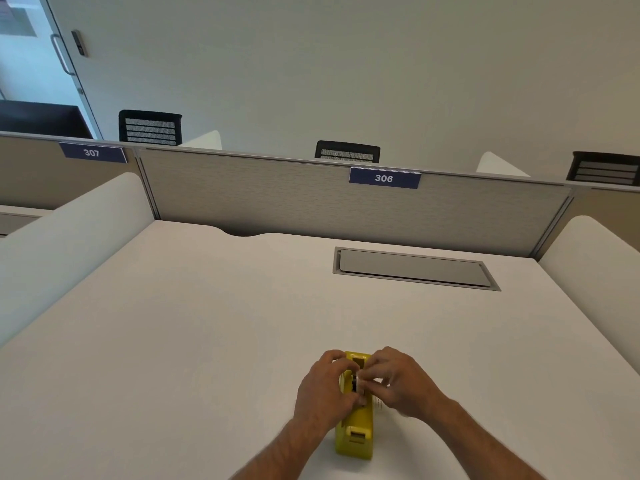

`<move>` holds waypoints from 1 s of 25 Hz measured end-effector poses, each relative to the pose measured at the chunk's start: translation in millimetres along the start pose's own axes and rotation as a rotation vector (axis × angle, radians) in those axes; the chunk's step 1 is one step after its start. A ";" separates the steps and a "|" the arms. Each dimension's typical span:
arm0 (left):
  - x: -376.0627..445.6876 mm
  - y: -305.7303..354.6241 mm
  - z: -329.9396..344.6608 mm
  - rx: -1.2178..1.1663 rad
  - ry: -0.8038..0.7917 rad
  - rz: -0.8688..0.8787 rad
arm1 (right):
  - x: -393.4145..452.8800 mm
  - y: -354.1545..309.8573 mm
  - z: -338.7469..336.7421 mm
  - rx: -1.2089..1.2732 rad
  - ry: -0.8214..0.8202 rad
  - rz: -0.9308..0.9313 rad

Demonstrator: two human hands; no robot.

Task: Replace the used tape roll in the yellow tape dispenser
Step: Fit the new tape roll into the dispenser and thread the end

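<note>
The yellow tape dispenser (356,434) stands lengthwise on the white desk (207,323) near its front edge, cutter end toward me. My left hand (322,389) clasps the dispenser's left side at the roll bay. My right hand (398,379) comes in from the right, its fingertips pinched on a clear tape roll (360,379) seated in the bay on a dark hub. Most of the roll is hidden by my fingers. A bit of something clear shows on the desk under my right hand (381,405); I cannot tell what it is.
A grey cable hatch (415,268) is set into the desk at the back right. A fabric partition (277,195) with a "306" plate closes the far edge, and white side screens (69,237) flank the desk. Chair backs show beyond it.
</note>
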State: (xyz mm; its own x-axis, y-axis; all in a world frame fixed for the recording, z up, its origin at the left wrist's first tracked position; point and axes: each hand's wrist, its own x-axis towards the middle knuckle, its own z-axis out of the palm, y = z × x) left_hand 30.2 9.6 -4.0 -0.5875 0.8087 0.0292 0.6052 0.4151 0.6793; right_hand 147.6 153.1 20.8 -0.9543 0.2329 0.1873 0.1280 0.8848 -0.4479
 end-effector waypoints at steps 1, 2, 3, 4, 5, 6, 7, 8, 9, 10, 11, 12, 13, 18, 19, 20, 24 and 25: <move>-0.3 0.3 -0.5 -0.005 -0.003 -0.005 | 0.9 -0.3 0.3 -0.010 0.004 -0.007; -0.5 0.6 -1.0 -0.008 -0.005 -0.008 | 1.7 -0.5 0.2 -0.026 0.006 -0.011; -0.8 1.1 -1.3 -0.011 -0.006 -0.011 | 2.3 -0.9 0.0 -0.047 0.005 -0.016; -1.0 1.6 -1.5 -0.014 -0.007 -0.015 | 2.7 -1.4 -0.1 -0.075 0.000 -0.027; -1.0 1.9 -1.6 -0.018 -0.007 -0.017 | 3.0 -2.0 0.2 -0.111 -0.008 -0.045; -0.9 1.7 -1.8 -0.021 -0.006 -0.016 | 3.4 -2.7 0.9 -0.150 -0.015 -0.060; -0.7 1.4 -2.0 -0.024 -0.007 -0.014 | 3.7 -3.3 1.7 -0.179 -0.017 -0.066; -0.7 1.0 -2.1 -0.025 -0.010 -0.010 | 3.7 -3.6 2.5 -0.192 -0.013 -0.059; -1.0 0.4 -2.1 -0.023 -0.014 -0.007 | 3.4 -3.2 3.4 -0.190 -0.006 -0.044; -1.4 0.0 -2.3 -0.018 -0.017 -0.004 | 3.2 -2.8 4.0 -0.183 -0.004 -0.022; -1.6 -0.1 -2.4 -0.010 -0.016 -0.001 | 3.1 -2.5 4.5 -0.175 -0.010 -0.001; -1.9 0.0 -2.6 -0.003 -0.013 0.003 | 2.9 -2.6 4.7 -0.169 -0.019 0.016; -2.3 0.5 -2.7 0.000 -0.012 0.005 | 2.7 -3.1 5.2 -0.165 -0.027 0.029; -2.7 0.7 -7.4 -0.037 -0.055 0.012 | 1.7 -7.7 5.4 -0.184 -0.047 0.068; -2.5 -1.2 -9.0 -0.030 -0.090 0.012 | 0.4 -8.6 5.1 -0.195 -0.055 0.069; -2.1 -3.2 -10.5 -0.001 -0.137 0.010 | -1.3 -9.6 4.6 -0.204 -0.066 0.070; 0.6 -13.8 -19.1 0.119 -0.306 -0.024 | -7.8 -13.3 5.2 -0.230 -0.128 0.097; 2.2 -14.9 -21.5 0.132 -0.336 -0.028 | -9.1 -14.5 6.2 -0.235 -0.137 0.104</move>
State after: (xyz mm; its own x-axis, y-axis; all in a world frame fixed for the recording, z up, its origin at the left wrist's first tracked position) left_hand 8.3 -3.7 1.7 -0.4093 0.8787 -0.2457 0.6684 0.4720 0.5748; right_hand 152.7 135.6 20.1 -0.9584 0.2845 0.0239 0.2707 0.9321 -0.2406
